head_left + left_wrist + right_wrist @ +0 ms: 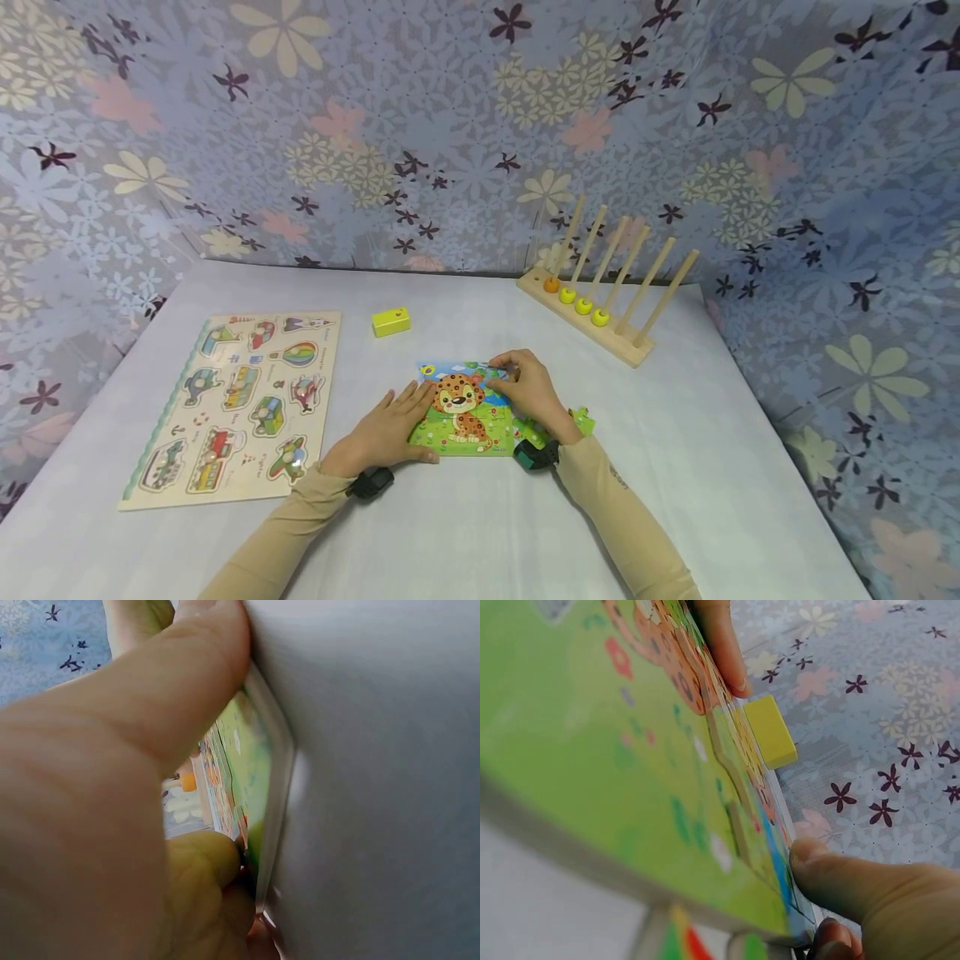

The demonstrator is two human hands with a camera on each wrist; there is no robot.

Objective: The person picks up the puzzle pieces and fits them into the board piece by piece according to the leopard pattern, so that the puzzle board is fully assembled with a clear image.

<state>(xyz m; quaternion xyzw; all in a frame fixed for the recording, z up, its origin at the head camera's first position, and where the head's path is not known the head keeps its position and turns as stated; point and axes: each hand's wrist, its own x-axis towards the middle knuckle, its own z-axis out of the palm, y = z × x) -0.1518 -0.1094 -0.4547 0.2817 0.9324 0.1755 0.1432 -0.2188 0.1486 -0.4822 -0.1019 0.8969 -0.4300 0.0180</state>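
Observation:
A jigsaw puzzle (471, 412) lies on the table in the head view, with a spotted leopard on green grass under a blue sky. My left hand (386, 429) rests along its left side, fingers fairly straight and thumb at the lower left corner. At the upper right corner my right hand (531, 387) pinches the puzzle's edge between thumb (832, 877) and curled fingers. Thin seams run between pieces in the right wrist view. Green loose puzzle pieces (581, 420) lie beside the right wrist, partly hidden beneath it.
A wooden peg board (232, 400) with vehicle pictures lies at the left. Behind the puzzle sits a yellow block (391, 322). A wooden rack (637, 354) with upright rods and several orange and yellow beads stands at the back right. Flowered cloth (450, 125) hangs behind the table.

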